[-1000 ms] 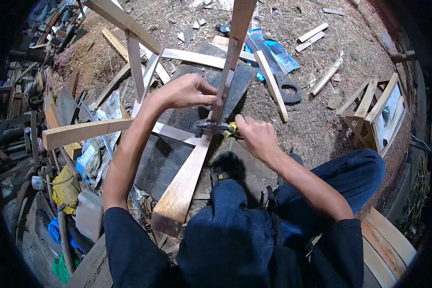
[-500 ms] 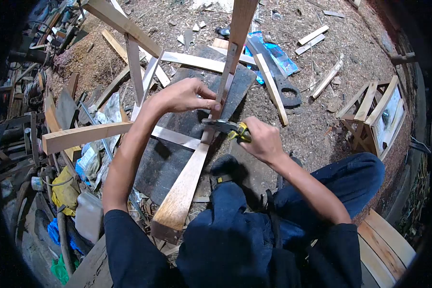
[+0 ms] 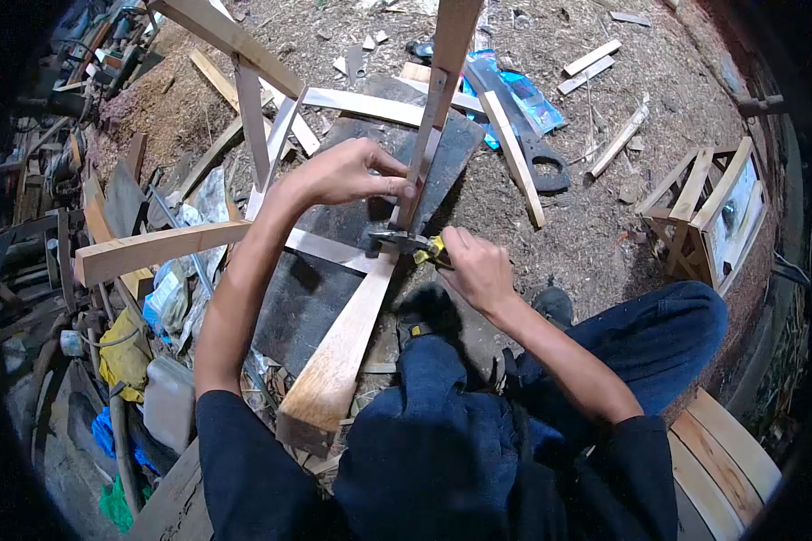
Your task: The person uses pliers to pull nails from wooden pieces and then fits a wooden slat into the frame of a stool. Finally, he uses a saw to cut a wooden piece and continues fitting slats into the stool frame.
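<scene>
A wooden frame [image 3: 329, 361] of pale, tapered legs and crosspieces stands in front of me, one leg reaching toward my lap. My left hand [image 3: 356, 171] is closed at the upright part of this leg, thumb and forefinger against the wood near a joint. Just below those fingers, my right hand [image 3: 480, 270] grips pliers [image 3: 404, 242] with yellow and black handles. Their metal jaws lie across the leg at the joint where a crosspiece [image 3: 329, 251] meets it. Beneath the frame is a dark board [image 3: 284, 316].
A handsaw [image 3: 546, 167] and a blue plastic packet [image 3: 532, 104] lie beyond the frame among shavings and wood strips. A small wooden frame [image 3: 704, 212] stands at right. Scrap, a yellow bag [image 3: 122, 361] and a plastic jug [image 3: 167, 401] crowd the left. Curved planks [image 3: 722, 460] are at lower right.
My right hand and the pliers have shifted slightly left and down along the leg. My left hand stays at the same spot on the frame.
</scene>
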`<state>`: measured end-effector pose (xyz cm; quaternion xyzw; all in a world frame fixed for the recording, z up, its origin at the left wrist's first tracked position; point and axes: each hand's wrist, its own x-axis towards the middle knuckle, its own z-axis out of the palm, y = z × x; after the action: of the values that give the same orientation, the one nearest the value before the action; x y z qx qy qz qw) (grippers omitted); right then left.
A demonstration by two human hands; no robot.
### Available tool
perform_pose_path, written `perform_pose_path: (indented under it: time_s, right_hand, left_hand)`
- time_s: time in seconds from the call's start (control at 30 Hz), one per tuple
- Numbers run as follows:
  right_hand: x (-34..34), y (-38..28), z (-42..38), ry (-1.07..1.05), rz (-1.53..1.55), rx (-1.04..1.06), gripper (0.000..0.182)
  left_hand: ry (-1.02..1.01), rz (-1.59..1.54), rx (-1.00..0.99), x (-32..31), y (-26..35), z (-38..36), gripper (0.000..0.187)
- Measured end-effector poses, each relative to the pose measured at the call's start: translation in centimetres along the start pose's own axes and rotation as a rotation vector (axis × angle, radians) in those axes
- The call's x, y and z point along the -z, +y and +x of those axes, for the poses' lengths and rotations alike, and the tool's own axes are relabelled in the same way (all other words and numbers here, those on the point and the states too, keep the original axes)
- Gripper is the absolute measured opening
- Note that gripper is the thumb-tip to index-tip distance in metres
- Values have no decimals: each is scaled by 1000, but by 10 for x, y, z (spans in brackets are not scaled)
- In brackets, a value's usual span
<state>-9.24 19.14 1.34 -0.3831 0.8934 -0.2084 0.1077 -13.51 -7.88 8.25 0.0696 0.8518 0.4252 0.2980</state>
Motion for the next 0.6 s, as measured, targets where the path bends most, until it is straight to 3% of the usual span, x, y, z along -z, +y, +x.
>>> perform_pose_path:
  time_s: [0.1, 0.4, 0.47, 0.6]
  right_hand:
    - [3, -1, -3, 114, 90, -51, 45]
    - [19, 6, 1, -7, -42, -74, 44]
    - [20, 5, 0, -18, -42, -65, 41]
    - [18, 2, 0, 88, -36, -92, 45]
  left_hand:
    - [-7, 21, 13, -2, -5, -2, 36]
    - [26, -16, -58, -9, 1, -3, 34]
    - [168, -264, -115, -13, 9, -2, 36]
    - [158, -263, -88, -10, 7, 5, 35]
